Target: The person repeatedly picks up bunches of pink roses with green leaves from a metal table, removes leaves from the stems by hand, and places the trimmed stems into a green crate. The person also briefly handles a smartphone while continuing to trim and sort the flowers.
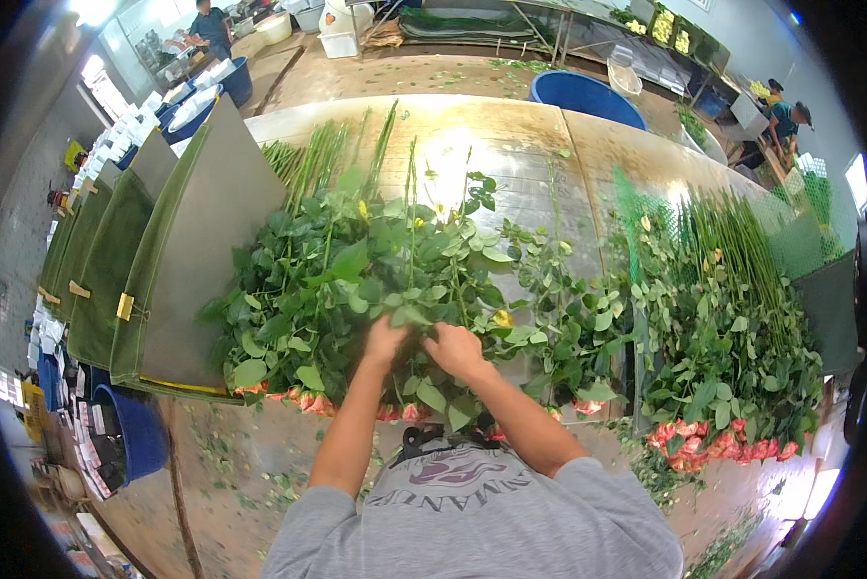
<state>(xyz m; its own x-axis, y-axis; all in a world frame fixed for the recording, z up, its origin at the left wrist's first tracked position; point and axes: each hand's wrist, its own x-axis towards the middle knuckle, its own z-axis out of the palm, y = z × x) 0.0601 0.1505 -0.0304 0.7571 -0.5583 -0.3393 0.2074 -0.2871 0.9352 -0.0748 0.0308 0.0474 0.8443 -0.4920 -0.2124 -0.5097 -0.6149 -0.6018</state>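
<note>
Long-stemmed roses (404, 271) lie across a metal-topped table (506, 155), cut ends pointing away from me and pink blooms (314, 402) at the near edge. My left hand (386, 341) reaches into the middle of the foliage, its fingers hidden by leaves. Close to its right is my right hand (459, 350), with curled fingers among the same leaves and stems. Whether either hand grips a stem is hidden. A looser group of roses (564, 318) lies right of my hands. Farther right, a denser bundle (730, 326) rests beside green netting (625, 217), its pink heads over the edge.
Upright panels covered in green cloth (162, 239), with clips, stand at the left. A blue tub (585, 98) is beyond the table; another blue tub (133, 434) sits lower left. Fallen leaves litter the floor (238, 463). People (785, 123) work in the background.
</note>
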